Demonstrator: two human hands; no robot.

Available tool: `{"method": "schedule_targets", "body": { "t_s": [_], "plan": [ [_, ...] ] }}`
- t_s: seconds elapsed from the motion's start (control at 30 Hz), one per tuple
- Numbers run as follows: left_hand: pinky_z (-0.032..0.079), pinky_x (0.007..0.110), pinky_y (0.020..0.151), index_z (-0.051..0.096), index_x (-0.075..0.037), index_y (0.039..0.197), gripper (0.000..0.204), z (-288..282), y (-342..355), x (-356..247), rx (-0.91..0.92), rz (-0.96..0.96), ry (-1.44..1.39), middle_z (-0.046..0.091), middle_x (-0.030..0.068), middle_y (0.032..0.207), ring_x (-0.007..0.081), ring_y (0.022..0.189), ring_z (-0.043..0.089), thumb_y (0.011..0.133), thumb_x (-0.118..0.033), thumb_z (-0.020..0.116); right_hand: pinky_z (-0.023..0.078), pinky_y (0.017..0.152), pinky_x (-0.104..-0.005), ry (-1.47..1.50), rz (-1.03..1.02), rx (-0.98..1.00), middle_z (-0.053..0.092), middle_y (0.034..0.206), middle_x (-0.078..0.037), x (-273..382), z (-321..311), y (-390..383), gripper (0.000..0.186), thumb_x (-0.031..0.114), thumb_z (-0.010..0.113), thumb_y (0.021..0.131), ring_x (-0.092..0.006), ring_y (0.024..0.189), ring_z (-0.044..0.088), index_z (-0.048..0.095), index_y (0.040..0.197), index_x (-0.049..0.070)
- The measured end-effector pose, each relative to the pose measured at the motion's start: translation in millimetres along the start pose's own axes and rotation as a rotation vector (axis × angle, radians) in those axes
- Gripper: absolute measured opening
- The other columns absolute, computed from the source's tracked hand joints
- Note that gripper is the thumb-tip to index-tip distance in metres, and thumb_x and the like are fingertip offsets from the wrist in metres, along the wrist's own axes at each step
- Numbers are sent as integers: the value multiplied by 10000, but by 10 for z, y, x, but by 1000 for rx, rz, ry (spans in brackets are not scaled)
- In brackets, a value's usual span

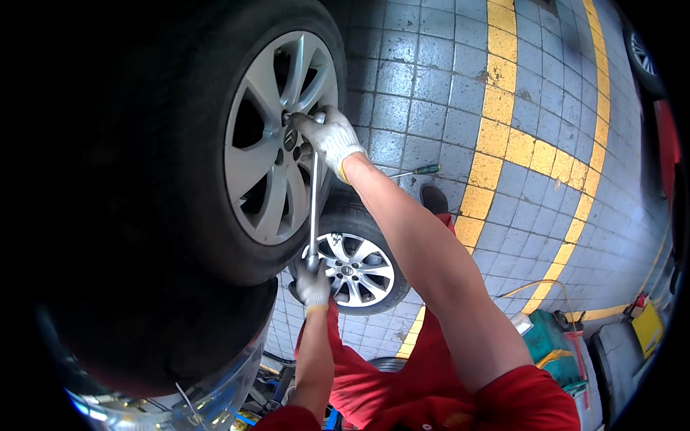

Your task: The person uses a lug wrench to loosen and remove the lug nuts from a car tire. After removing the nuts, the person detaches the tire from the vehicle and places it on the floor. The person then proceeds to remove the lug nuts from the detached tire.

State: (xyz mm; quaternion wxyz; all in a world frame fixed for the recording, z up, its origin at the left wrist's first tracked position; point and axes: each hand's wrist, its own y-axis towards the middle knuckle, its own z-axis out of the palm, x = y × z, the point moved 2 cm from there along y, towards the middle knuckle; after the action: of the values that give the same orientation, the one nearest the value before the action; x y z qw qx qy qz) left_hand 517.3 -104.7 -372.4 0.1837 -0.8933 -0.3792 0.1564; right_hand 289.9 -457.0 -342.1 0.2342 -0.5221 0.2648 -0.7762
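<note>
Lug wrench | left hand closed round its lower end, likely for leverage | right hand gripping its head by the wheel, probably to steady it

1. On my feed, the right hand wears a pale knitted glove, ribbed at the wrist, greyed over the fingers, its cuff edged in yellow.
2. I see a matching glove on the left hand, also yellowish at the cuff.
3. Both red sleeves stop short, leaving the forearms bare.
4. I make out a blurred orange emblem on red cloth.
5. Red trousers; one dark shoe.
</note>
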Motion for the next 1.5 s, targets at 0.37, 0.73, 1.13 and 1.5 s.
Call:
{"method": "schedule_targets", "body": {
  "t_s": [0.37, 0.73, 1.13, 1.5],
  "plan": [
    [501, 490, 1151, 585, 17, 1523, 832, 1381, 1164, -1244, 465, 8, -82, 698, 288, 1439, 434, 1381, 648, 914, -491, 835, 586, 911, -405, -194, -240, -12, 764, 1031, -183, 14, -247, -56, 527, 395, 859, 920, -308, 989, 747, 681, 1232, 9],
    [531, 524, 1069, 596, 78, 1432, 968, -369, -233, -207, 425, -11, 64, 724, 327, 1318, 512, 1274, 668, 890, -696, 807, 704, 726, -414, 307, 123, 17, 677, 1045, -129, -394, -240, 73, 477, 171, 830, 945, -201, 774, 691, 580, 1284, -52],
    [605, 588, 769, 631, -36, 1300, 567, -2463, -1100, -1811, 156, 179, 506, 767, 269, 1013, 516, 899, 754, 947, -435, 826, 632, 608, -377, 475, 366, -13, 620, 792, -48, -323, -52, 273, 240, 264, 745, 1014, -181, 633, 613, 676, 1078, 44],
    [618, 538, 738, 782, -98, 1051, 533, -865, -382, -332, -33, 63, 254, 786, 194, 810, 436, 787, 786, 867, -597, 818, 569, 577, -402, 326, 202, -281, 697, 911, -121, -421, 133, 256, 472, 329, 795, 889, -239, 634, 652, 682, 1225, 17]
  ]
}}
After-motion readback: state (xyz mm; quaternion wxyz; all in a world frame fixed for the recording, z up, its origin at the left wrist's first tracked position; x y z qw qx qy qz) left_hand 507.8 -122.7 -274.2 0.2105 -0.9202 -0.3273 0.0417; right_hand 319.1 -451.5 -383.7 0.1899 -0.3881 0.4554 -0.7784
